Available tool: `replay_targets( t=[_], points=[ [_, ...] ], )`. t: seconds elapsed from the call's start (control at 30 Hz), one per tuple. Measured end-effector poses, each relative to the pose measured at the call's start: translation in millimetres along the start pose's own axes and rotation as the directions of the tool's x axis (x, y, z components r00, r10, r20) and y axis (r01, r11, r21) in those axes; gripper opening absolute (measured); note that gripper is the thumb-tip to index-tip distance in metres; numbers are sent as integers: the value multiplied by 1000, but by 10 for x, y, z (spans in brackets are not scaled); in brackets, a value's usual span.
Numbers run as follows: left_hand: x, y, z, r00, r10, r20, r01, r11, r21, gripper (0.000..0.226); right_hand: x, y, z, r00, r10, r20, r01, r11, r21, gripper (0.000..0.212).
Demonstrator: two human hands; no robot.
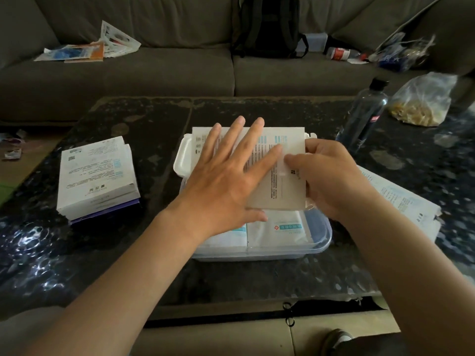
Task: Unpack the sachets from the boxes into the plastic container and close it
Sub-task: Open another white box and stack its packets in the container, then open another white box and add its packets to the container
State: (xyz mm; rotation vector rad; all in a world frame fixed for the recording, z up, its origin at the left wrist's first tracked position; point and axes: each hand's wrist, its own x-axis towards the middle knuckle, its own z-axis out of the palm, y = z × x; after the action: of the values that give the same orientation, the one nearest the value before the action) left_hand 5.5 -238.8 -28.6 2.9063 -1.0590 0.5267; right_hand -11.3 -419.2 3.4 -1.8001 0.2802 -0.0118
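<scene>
At the middle of the dark speckled stone counter (154,116), a clear rectangular plastic container (321,240) is placed, uncovered on its near side. Inside it, flat white sachets with teal labels (280,232) are laid side by side against the near wall. A white plastic lid (181,158) is seen at the container's far left corner, partly hidden.

Over the far half of the container, a flat white cardboard box printed with small text (282,186) is held level. Whether it rests on the rim cannot be told.

The left grip (221,181), a bare hand, is laid flat on the box's top face, fingers straight and spread wide, holding nothing. The right grip (331,176), also a bare hand, is curled round the box's right edge, with the thumb pressed on top beside a clear tape strip.

On the left of the counter, well apart from the container, a stack of white printed boxes over a purple one (97,176) is set. On the right, near the right forearm, a flattened white printed box (401,199) is laid. Beyond it, a clear plastic bottle with a black cap (365,119) is stood upright, and beside that a clear plastic bag of yellowish contents (421,101).

Behind the counter, a grey fabric sofa (128,78) is found, with a black backpack (267,24) propped against its back and loose printed packets (84,51) strewn on its left seat.
</scene>
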Motion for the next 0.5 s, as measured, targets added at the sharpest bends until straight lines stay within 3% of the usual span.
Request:
replay_targets(
  t=[0.23, 0.4, 0.5],
  points=[
    [445, 601, -115, 999, 33, -35, -38, 986, -160, 84, -82, 57, -842, 928, 217, -301, -153, 963, 223, 14],
    [757, 1016, -104, 997, 75, -36, -82, 946, -314, 43, -155, 273, -1436, 849, 354, -391, -240, 919, 312, 12],
    [930, 1216, -63, 995, 103, 6, -96, 942, -320, 33, -155, 436, -1671, 804, 430, -411, -310, 893, 327, 20]
  ],
)
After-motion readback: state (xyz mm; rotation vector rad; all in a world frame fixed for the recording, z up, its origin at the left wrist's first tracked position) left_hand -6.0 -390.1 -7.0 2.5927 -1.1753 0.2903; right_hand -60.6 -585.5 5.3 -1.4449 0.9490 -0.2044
